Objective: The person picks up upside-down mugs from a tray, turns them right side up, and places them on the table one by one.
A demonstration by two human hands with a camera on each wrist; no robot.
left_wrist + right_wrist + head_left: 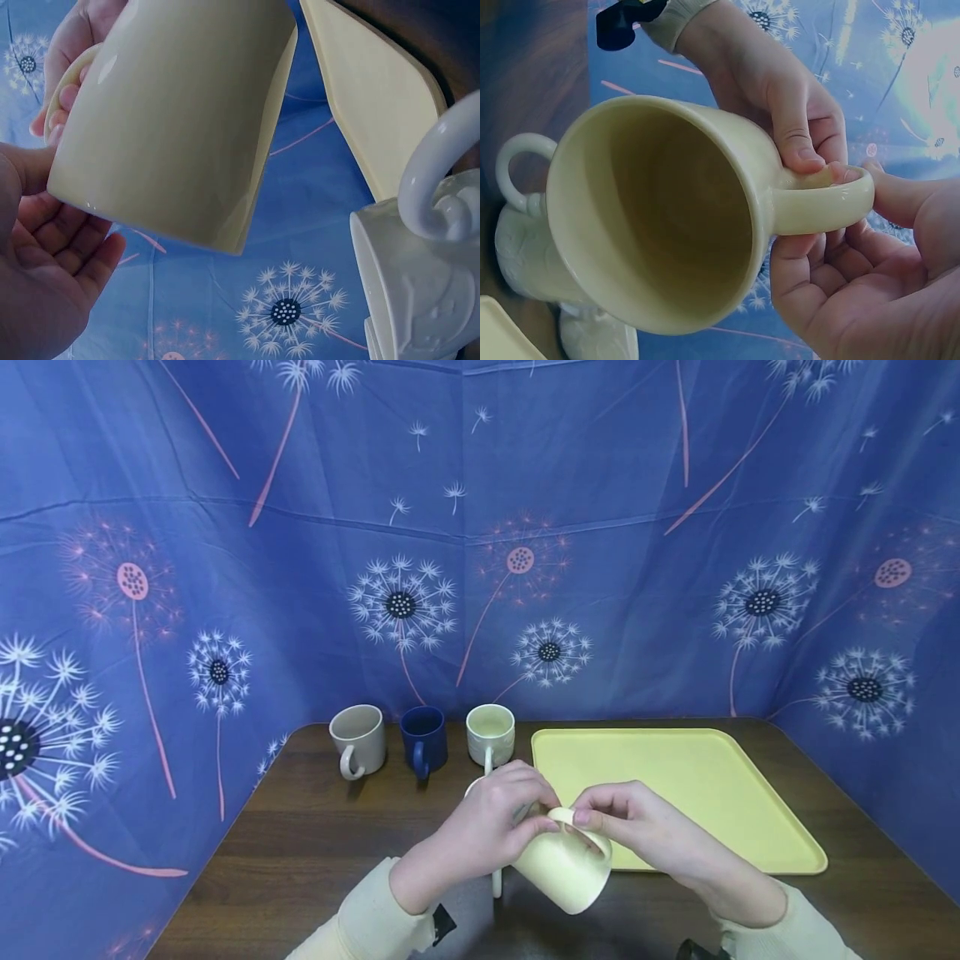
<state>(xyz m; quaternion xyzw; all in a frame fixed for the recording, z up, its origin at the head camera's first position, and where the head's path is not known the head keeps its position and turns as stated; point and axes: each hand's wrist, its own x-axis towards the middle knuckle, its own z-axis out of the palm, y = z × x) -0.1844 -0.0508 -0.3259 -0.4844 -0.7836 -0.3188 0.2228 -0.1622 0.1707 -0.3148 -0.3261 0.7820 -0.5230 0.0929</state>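
Note:
Both hands hold a pale yellow mug (567,870) tilted above the table's front middle, its mouth turned toward the right wrist camera. My left hand (536,822) grips the mug's body (180,120) beside the handle, thumb pressed at the handle's root (799,154). My right hand (588,818) pinches the handle (825,206) between thumb and fingers. A white embossed mug (420,285) sits just below the left hand, mostly hidden in the head view.
Three mugs stand in a row at the back: beige (357,739), navy (423,739) and cream (491,733). A yellow tray (675,777) lies on the dark wooden table (315,843) to the right. Blue dandelion-print cloth walls in the table.

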